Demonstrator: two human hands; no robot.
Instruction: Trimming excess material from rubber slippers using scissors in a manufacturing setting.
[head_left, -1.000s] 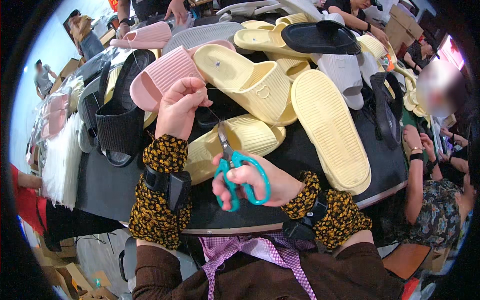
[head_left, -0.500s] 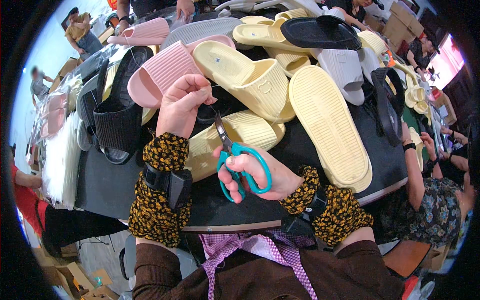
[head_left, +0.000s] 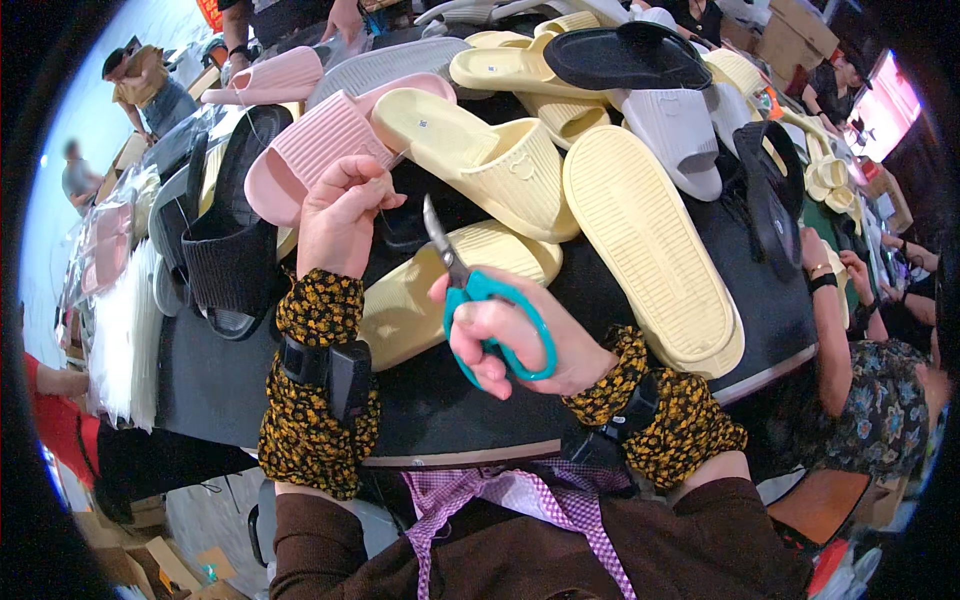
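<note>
Right fingers grip teal-handled scissors; blades point up toward left fingers, near but apart. Left fingers pinched closed, contents unclear, by pink slipper.

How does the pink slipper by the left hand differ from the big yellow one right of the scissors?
Colour: the pink slipper is pale pink, the yellow slipper pale yellow. Pose: the pink slipper shows its strap, while the yellow slipper lies sole up. Cover: the left hand partly hides the pink slipper; no hand covers the yellow slipper. Both show ridged surfaces.
</note>
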